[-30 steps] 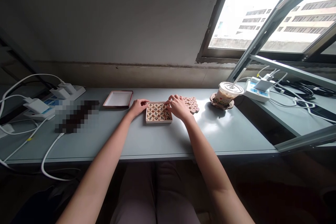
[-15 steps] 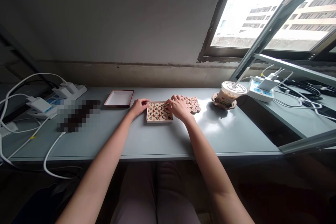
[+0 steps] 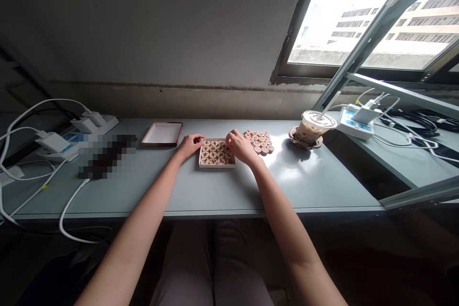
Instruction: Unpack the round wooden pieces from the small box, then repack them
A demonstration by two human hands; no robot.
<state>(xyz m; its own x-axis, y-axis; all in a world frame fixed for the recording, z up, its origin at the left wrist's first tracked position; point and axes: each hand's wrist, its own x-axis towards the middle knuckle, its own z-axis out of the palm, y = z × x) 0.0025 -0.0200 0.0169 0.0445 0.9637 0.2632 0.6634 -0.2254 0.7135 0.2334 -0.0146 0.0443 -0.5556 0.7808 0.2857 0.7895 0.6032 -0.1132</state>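
A shallow, light-coloured box point(image 3: 217, 167) holds rows of round wooden Chinese chess pieces point(image 3: 213, 155) with black characters. My left hand point(image 3: 190, 146) is curled at the upper left edge of this box, thumb and fingers closed against its rim. Over the upper right corner, my right hand point(image 3: 242, 147) has its fingers drawn together and pointing down. Those fingertips hide part of the top right pieces, and what they pinch does not show. Just right of this hand, several red-marked Chinese chess pieces point(image 3: 262, 142) lie in close rows on the table.
On the grey table point(image 3: 215, 196), the box lid point(image 3: 163, 134) lies inside up at the back left. A drink cup point(image 3: 315, 127) with a straw stands right in a cardboard holder. Power strips point(image 3: 91, 126) with white cables and a blurred dark object point(image 3: 107, 158) are left. Metal shelf posts stand right.
My right hand has shifted slightly left and its spread fingers have drawn together, uncovering more red-marked pieces. My left hand keeps its place at the box, which has barely shifted in view.
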